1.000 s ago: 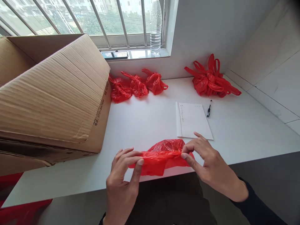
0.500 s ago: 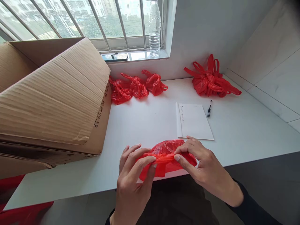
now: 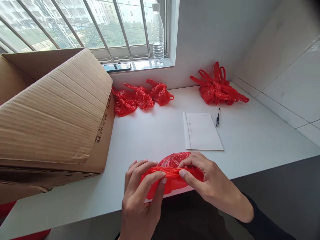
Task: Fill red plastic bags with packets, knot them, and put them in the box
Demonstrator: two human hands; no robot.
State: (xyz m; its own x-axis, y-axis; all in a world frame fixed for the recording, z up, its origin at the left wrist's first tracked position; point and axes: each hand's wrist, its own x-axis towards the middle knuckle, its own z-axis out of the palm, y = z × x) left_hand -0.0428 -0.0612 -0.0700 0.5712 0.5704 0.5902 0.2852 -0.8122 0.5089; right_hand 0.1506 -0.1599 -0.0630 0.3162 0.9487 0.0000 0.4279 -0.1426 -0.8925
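A red plastic bag (image 3: pixel 173 162) lies at the front edge of the white table, between my two hands. My left hand (image 3: pixel 143 190) pinches the gathered rim of the bag between thumb and forefinger, its other fingers curled loosely behind. On the right side, my right hand (image 3: pixel 203 175) grips the same rim between thumb and fingertips. The plastic between the hands is bunched into a horizontal fold. What the bag holds, if anything, is hidden.
A large open cardboard box (image 3: pixel 50 116) stands at left. Tied red bags (image 3: pixel 143 96) sit by the wall, with another red bundle (image 3: pixel 217 88) back right. A notebook (image 3: pixel 203 131) and a pen (image 3: pixel 218 117) lie beyond my hands. The sill holds a water bottle (image 3: pixel 158 36) and a phone (image 3: pixel 117 67).
The view has shifted slightly, so the scene sits lower and further left. Both hands keep their pinch on the bag, and the fold between them looks a little more gathered.
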